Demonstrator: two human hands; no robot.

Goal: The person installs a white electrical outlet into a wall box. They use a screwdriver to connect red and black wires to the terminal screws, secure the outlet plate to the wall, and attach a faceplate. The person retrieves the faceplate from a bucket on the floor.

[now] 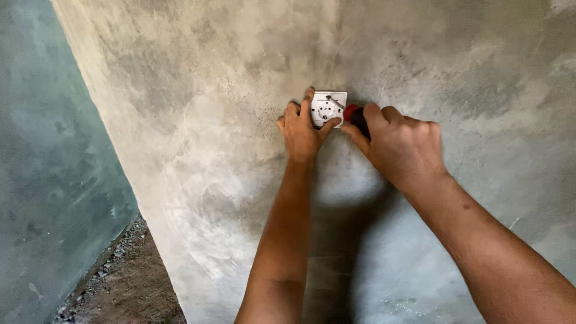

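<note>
Socket plate [327,108], white and roughly square, sits flat against the grey cement wall [198,120], in its upper middle part, well away from the wall's left edge where it meets a second, greenish wall [54,180]. Its face looks straight out from the wall toward the camera, with a round recess in the middle; being nearly square, it shows no clear long axis, and its sides run close to level and upright. The left hand [302,129] presses on the plate from the left and below: the thumb lies along the bottom edge, the forefinger reaches up along the left side to the top corner, and the other fingers are curled against the bare wall just beside it. The right hand [401,147] is closed in a fist around a screwdriver [354,115] with a red and black handle; only the front of the handle shows beyond the thumb and forefinger. The tool's long axis runs from lower right up to the left, and its thin metal shaft crosses the plate's upper right part, the tip touching the face near the round recess. Both forearms rise from the bottom edge of the view. At the foot of the walls, lower left, lies a strip of dirt floor with gravel [120,264].
</note>
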